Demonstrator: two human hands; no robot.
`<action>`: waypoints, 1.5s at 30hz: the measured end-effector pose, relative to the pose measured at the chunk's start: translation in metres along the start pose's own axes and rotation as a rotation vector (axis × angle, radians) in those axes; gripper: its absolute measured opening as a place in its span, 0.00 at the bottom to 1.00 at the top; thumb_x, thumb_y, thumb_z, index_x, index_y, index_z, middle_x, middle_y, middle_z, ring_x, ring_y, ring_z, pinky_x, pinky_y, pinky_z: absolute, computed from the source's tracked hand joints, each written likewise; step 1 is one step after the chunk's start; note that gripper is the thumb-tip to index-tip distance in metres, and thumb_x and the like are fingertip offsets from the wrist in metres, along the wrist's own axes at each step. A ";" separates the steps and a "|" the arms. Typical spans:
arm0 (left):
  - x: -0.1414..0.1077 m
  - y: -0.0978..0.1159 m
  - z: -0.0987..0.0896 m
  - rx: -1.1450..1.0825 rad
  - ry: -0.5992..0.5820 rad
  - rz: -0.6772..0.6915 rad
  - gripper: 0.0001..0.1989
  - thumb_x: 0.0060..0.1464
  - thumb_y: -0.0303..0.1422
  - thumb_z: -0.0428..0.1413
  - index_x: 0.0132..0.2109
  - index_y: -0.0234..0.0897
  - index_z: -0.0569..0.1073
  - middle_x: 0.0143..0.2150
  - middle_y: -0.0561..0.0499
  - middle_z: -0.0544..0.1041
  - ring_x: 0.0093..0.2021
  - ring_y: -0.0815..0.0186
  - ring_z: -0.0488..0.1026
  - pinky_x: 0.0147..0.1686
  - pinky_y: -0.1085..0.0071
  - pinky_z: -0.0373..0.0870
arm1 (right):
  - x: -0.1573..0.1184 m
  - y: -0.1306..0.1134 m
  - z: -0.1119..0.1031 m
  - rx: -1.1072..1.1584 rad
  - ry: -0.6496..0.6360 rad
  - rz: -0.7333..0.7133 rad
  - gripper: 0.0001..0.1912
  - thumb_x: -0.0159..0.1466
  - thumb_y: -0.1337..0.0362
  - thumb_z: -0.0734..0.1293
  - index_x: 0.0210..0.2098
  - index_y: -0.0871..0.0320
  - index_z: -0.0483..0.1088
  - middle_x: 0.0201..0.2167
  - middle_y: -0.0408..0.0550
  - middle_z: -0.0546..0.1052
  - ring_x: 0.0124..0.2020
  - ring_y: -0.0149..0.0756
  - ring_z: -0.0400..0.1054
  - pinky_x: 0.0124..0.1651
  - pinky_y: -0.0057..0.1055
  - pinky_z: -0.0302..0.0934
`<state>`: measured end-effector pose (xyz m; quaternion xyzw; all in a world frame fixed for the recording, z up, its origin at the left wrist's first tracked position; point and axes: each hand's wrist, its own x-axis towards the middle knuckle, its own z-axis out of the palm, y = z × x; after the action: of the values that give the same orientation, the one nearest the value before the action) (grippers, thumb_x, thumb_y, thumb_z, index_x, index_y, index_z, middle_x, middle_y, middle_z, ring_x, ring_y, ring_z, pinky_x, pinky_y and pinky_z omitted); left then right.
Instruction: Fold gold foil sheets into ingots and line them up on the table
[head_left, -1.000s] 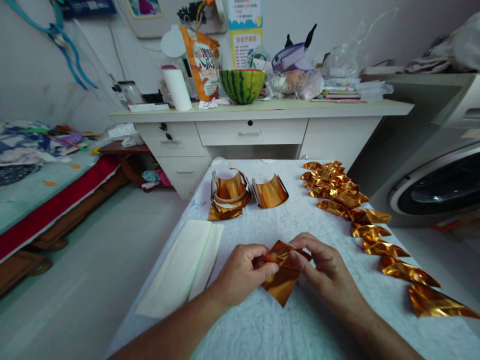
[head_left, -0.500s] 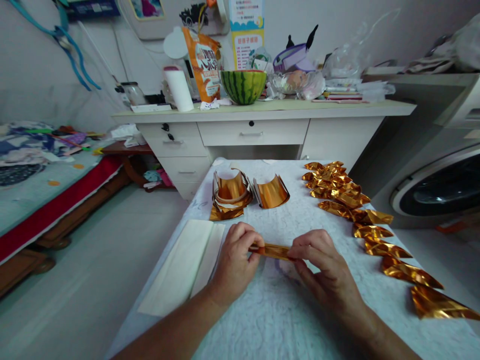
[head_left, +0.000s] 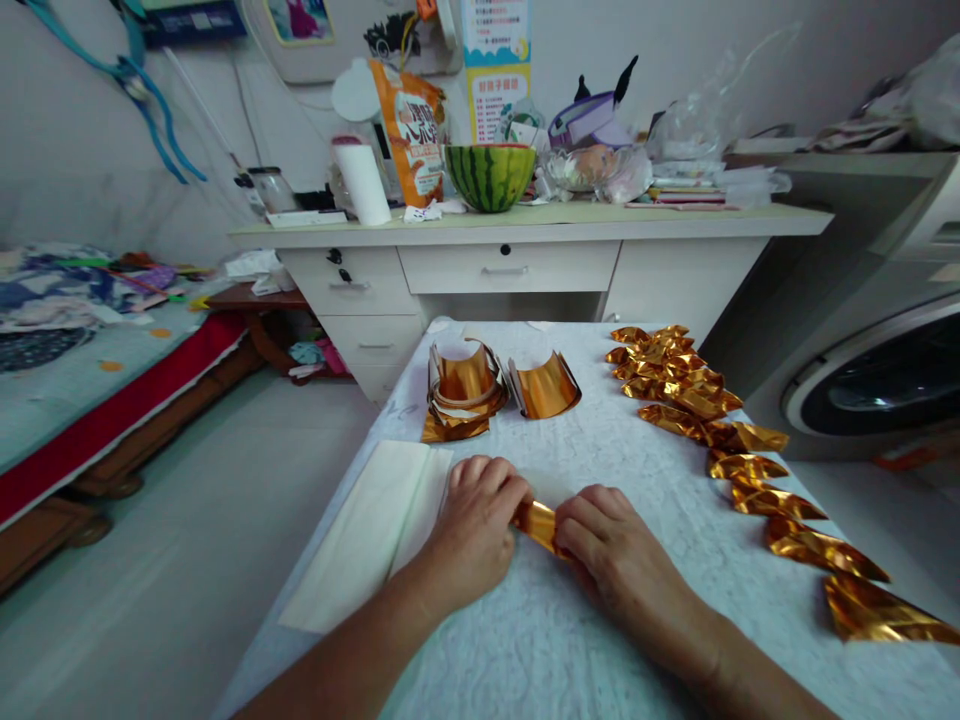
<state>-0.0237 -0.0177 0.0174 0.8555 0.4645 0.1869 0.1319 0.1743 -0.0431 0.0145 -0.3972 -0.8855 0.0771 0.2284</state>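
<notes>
Pinching one gold foil piece (head_left: 538, 524) by its ends, left hand (head_left: 480, 515) to right hand (head_left: 619, 555), at the near middle of the table (head_left: 465, 660). Can count two curved foil stacks (head_left: 550, 388) beyond, four folded foil pieces (head_left: 825, 547) nearest on the right; cannot count farther, overlapping ones. Cannot identify contents of one clear bowl (head_left: 566, 170).

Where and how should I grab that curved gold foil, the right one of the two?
Probably pinch the raised right edge of the curved gold foil, coming from the right: its sides curl upward, so that edge stands up, while its left edge sits close beside the other foil stack, leaving little room.
</notes>
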 end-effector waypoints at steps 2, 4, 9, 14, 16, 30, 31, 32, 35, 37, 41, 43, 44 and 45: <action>-0.002 0.002 -0.001 -0.070 -0.054 0.036 0.22 0.36 0.16 0.49 0.40 0.40 0.69 0.42 0.51 0.69 0.47 0.58 0.62 0.46 0.61 0.59 | 0.000 -0.001 0.001 0.004 -0.066 0.001 0.07 0.66 0.71 0.63 0.32 0.57 0.68 0.33 0.46 0.74 0.36 0.38 0.62 0.39 0.36 0.54; -0.003 0.003 -0.002 -0.131 -0.101 0.065 0.22 0.36 0.16 0.48 0.40 0.40 0.69 0.41 0.51 0.70 0.46 0.60 0.63 0.45 0.63 0.61 | 0.000 -0.003 0.000 0.022 -0.129 0.000 0.06 0.66 0.72 0.63 0.33 0.57 0.68 0.34 0.46 0.74 0.36 0.37 0.62 0.40 0.36 0.54; -0.003 0.004 -0.001 -0.214 -0.173 0.104 0.15 0.46 0.16 0.48 0.37 0.38 0.70 0.37 0.51 0.70 0.42 0.63 0.66 0.42 0.68 0.63 | 0.001 -0.007 -0.008 0.088 -0.246 0.011 0.08 0.63 0.76 0.63 0.34 0.56 0.69 0.36 0.45 0.74 0.38 0.38 0.63 0.41 0.37 0.55; -0.001 0.003 0.003 -0.271 -0.149 0.038 0.08 0.55 0.21 0.52 0.37 0.37 0.72 0.39 0.51 0.70 0.42 0.64 0.67 0.42 0.69 0.64 | -0.001 -0.004 -0.014 0.164 -0.269 0.081 0.10 0.60 0.77 0.64 0.34 0.56 0.69 0.36 0.46 0.74 0.38 0.38 0.64 0.41 0.36 0.56; 0.000 0.002 0.006 -0.307 -0.145 0.020 0.07 0.54 0.21 0.54 0.37 0.37 0.72 0.39 0.52 0.70 0.43 0.65 0.67 0.42 0.70 0.63 | -0.002 -0.002 -0.015 0.187 -0.269 0.103 0.08 0.61 0.76 0.65 0.34 0.56 0.70 0.35 0.46 0.73 0.38 0.39 0.65 0.42 0.36 0.57; -0.003 0.008 0.003 -0.372 -0.231 0.051 0.10 0.43 0.19 0.56 0.33 0.36 0.73 0.35 0.53 0.71 0.39 0.65 0.69 0.39 0.71 0.64 | -0.004 0.009 -0.009 0.350 -0.199 0.214 0.08 0.61 0.75 0.64 0.31 0.57 0.71 0.31 0.45 0.72 0.38 0.37 0.65 0.43 0.35 0.56; -0.004 0.008 0.002 -0.377 -0.234 0.046 0.08 0.43 0.21 0.58 0.33 0.36 0.73 0.35 0.53 0.71 0.39 0.65 0.69 0.39 0.71 0.64 | -0.004 0.009 -0.009 0.350 -0.197 0.225 0.07 0.62 0.74 0.64 0.31 0.57 0.71 0.31 0.45 0.72 0.38 0.37 0.65 0.43 0.35 0.56; -0.004 0.008 0.002 -0.381 -0.237 0.040 0.07 0.44 0.24 0.60 0.33 0.36 0.73 0.35 0.53 0.71 0.39 0.65 0.69 0.39 0.70 0.64 | -0.003 0.009 -0.009 0.351 -0.197 0.235 0.07 0.62 0.73 0.64 0.31 0.57 0.71 0.31 0.45 0.72 0.38 0.37 0.65 0.43 0.36 0.56; -0.005 0.008 0.003 -0.384 -0.231 0.011 0.02 0.50 0.26 0.59 0.31 0.37 0.73 0.34 0.53 0.71 0.39 0.65 0.69 0.39 0.70 0.63 | -0.003 0.008 -0.008 0.356 -0.197 0.255 0.07 0.63 0.72 0.64 0.30 0.56 0.71 0.32 0.45 0.72 0.38 0.37 0.64 0.43 0.36 0.55; -0.005 0.008 0.004 -0.388 -0.215 -0.007 0.04 0.53 0.25 0.57 0.30 0.36 0.72 0.35 0.53 0.70 0.40 0.66 0.68 0.40 0.70 0.62 | -0.003 0.007 -0.008 0.354 -0.199 0.267 0.07 0.64 0.71 0.64 0.30 0.56 0.71 0.31 0.45 0.72 0.38 0.37 0.64 0.43 0.36 0.55; -0.007 0.011 0.006 -0.411 -0.164 -0.041 0.06 0.54 0.23 0.56 0.29 0.35 0.71 0.37 0.53 0.68 0.41 0.67 0.67 0.41 0.71 0.62 | -0.004 0.006 -0.007 0.328 -0.192 0.303 0.07 0.64 0.70 0.64 0.30 0.57 0.71 0.32 0.45 0.72 0.38 0.37 0.64 0.43 0.36 0.55; -0.008 0.012 0.006 -0.421 -0.142 -0.059 0.07 0.54 0.22 0.55 0.29 0.35 0.71 0.38 0.52 0.68 0.42 0.67 0.67 0.42 0.71 0.63 | -0.003 0.005 -0.006 0.307 -0.188 0.326 0.06 0.63 0.69 0.64 0.30 0.57 0.71 0.32 0.46 0.72 0.38 0.38 0.64 0.42 0.36 0.55; -0.008 0.013 0.006 -0.423 -0.133 -0.070 0.07 0.54 0.22 0.55 0.29 0.35 0.71 0.38 0.52 0.68 0.43 0.67 0.67 0.43 0.70 0.63 | -0.003 0.005 -0.006 0.297 -0.187 0.334 0.06 0.63 0.69 0.64 0.29 0.57 0.71 0.32 0.46 0.72 0.38 0.38 0.64 0.42 0.36 0.55; -0.008 0.013 0.007 -0.423 -0.124 -0.083 0.07 0.53 0.22 0.55 0.28 0.35 0.71 0.39 0.52 0.67 0.43 0.67 0.67 0.44 0.70 0.63 | -0.002 0.005 -0.006 0.285 -0.187 0.340 0.07 0.63 0.69 0.64 0.29 0.57 0.71 0.32 0.46 0.72 0.38 0.38 0.64 0.42 0.36 0.55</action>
<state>-0.0149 -0.0319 0.0149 0.7989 0.4407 0.2218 0.3441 0.1814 -0.0418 0.0170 -0.4955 -0.8033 0.2750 0.1831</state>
